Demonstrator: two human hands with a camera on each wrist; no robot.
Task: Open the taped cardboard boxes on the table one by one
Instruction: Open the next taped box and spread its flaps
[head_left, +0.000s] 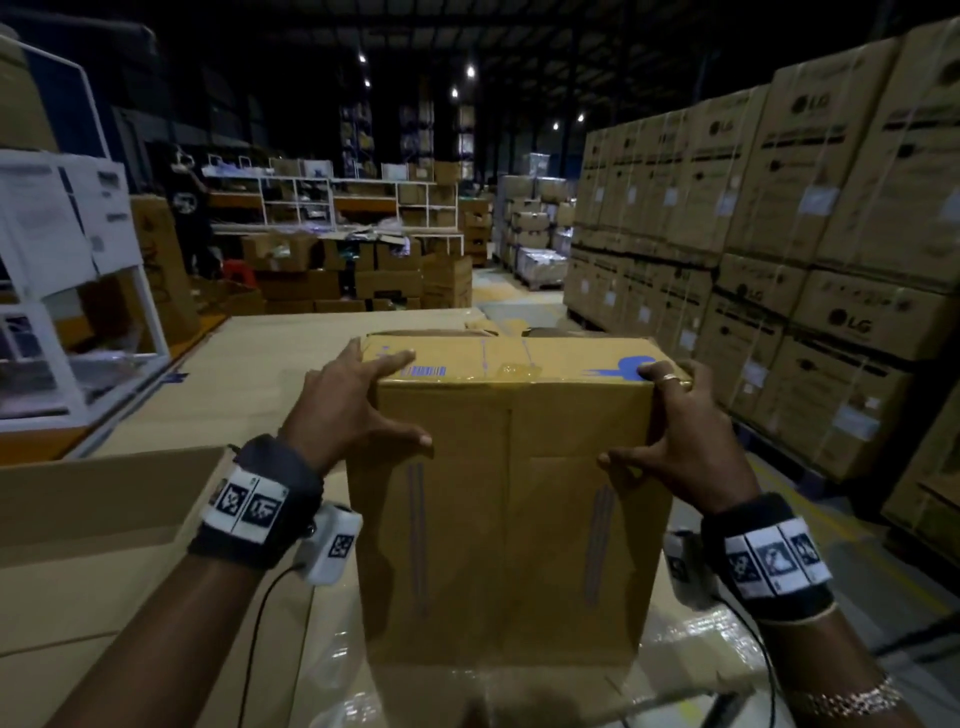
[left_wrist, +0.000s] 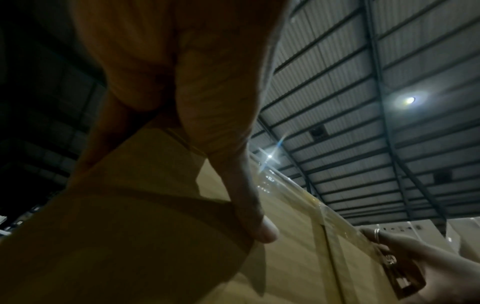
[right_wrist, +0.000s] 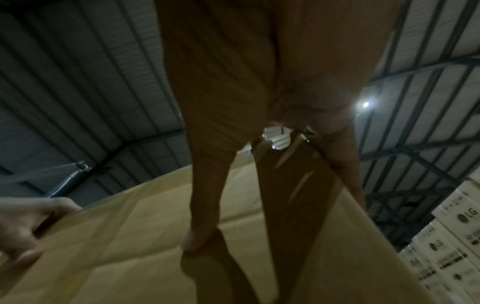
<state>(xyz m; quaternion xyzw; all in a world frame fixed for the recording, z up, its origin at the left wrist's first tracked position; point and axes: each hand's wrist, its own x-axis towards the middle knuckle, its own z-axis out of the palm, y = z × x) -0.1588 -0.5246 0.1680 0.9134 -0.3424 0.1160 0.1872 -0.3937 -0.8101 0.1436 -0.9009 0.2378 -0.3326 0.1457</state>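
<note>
A tall brown cardboard box (head_left: 509, 499) stands upright in front of me on the table (head_left: 249, 364), which is covered in cardboard sheets. Clear shiny tape (head_left: 511, 371) runs over its top seam and down the near face. My left hand (head_left: 371, 408) grips the upper left corner, fingers over the top and thumb on the near face. My right hand (head_left: 670, 431), with a ring on one finger, grips the upper right corner the same way. The left wrist view shows my thumb (left_wrist: 249, 205) on the box (left_wrist: 298, 236). The right wrist view shows the right thumb (right_wrist: 205, 205) pressed on the cardboard (right_wrist: 116, 236).
A large cardboard flap or box (head_left: 104, 499) lies at my near left. Plastic wrap (head_left: 701, 644) covers the surface under the box. Tall stacks of LG cartons (head_left: 779, 234) line the right. A white rack (head_left: 62, 260) stands on the left, shelving and cartons (head_left: 332, 244) behind.
</note>
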